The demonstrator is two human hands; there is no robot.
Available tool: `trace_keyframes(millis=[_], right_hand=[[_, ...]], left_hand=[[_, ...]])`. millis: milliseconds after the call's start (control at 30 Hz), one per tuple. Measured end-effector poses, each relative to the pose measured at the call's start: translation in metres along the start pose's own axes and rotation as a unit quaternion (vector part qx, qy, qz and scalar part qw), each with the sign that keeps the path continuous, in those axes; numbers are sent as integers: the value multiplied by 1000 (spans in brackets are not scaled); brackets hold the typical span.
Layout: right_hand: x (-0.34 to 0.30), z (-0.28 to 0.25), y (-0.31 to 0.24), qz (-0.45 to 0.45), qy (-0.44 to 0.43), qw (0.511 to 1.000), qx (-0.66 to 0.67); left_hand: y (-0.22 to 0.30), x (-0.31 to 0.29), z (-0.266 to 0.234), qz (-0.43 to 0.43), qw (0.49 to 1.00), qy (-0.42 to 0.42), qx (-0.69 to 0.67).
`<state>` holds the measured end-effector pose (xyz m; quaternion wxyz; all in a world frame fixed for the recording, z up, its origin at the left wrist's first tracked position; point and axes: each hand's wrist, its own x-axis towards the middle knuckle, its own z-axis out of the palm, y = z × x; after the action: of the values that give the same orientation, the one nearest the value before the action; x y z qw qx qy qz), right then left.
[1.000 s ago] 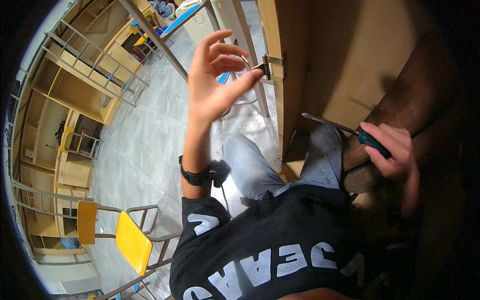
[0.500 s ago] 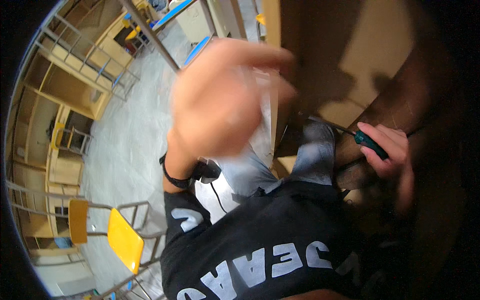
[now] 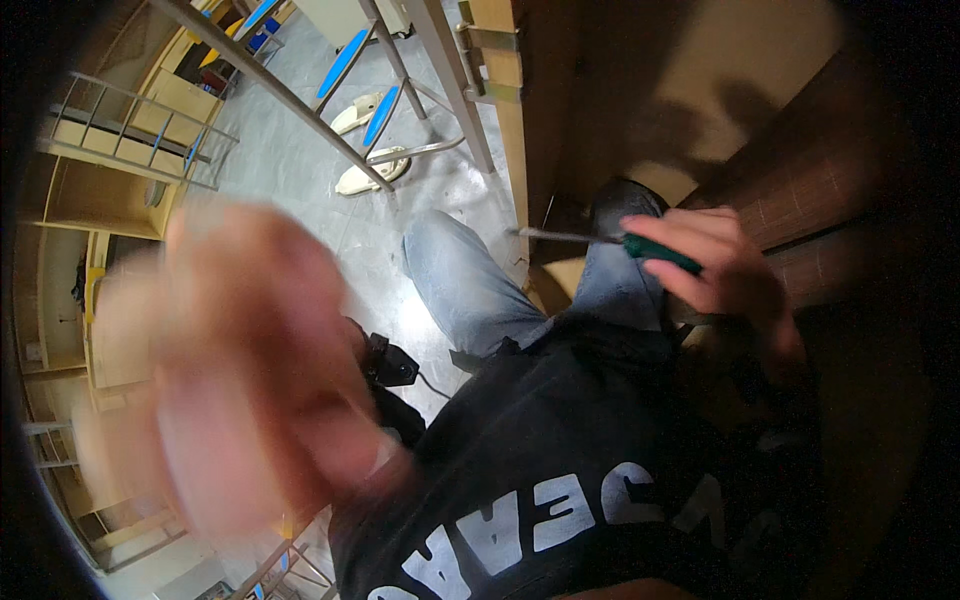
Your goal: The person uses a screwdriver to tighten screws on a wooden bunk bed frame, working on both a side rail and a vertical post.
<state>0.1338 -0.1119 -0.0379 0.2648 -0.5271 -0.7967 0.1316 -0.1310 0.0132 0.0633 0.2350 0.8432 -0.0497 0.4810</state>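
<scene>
My right hand point(image 3: 725, 262) is wrapped round the dark green handle of a screwdriver point(image 3: 570, 236). Its metal shaft points left, across my knee and past the lower edge of a wooden cabinet panel point(image 3: 512, 170). Close to the camera on the left is my left hand point(image 3: 250, 360), badly smeared by motion, so its fingers cannot be read. A black device point(image 3: 394, 365) with a thin cord shows beside the left wrist. Metal fittings point(image 3: 492, 40) sit on the upper edge of the panel.
Right of my legs point(image 3: 465, 280) is a shadowed brown wooden surface point(image 3: 800, 190). A metal ladder frame with blue treads point(image 3: 343, 62) stands ahead, with white slippers point(image 3: 372, 172) on the grey floor by its foot. Desks and shelves point(image 3: 105, 195) line the far left.
My left hand has swung from the middle toward the lower left, nearer the camera. My right hand has shifted left with the screwdriver, and the view has turned, showing more of the ladder and slippers.
</scene>
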Motion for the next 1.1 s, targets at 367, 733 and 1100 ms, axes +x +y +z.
trace_keyframes(millis=[367,733,1100], right_hand=[[107,112,31,-111,-231,967,-10],[150,145,10,-203,-273,939,53],[178,186,4,-208,-339,915,63]], left_hand=[[-97,-33,37,-101,992,46,-63],[-106,-27,70,-265,961,-45,-64],[-130,-39,100,-182,983,-28,-14]])
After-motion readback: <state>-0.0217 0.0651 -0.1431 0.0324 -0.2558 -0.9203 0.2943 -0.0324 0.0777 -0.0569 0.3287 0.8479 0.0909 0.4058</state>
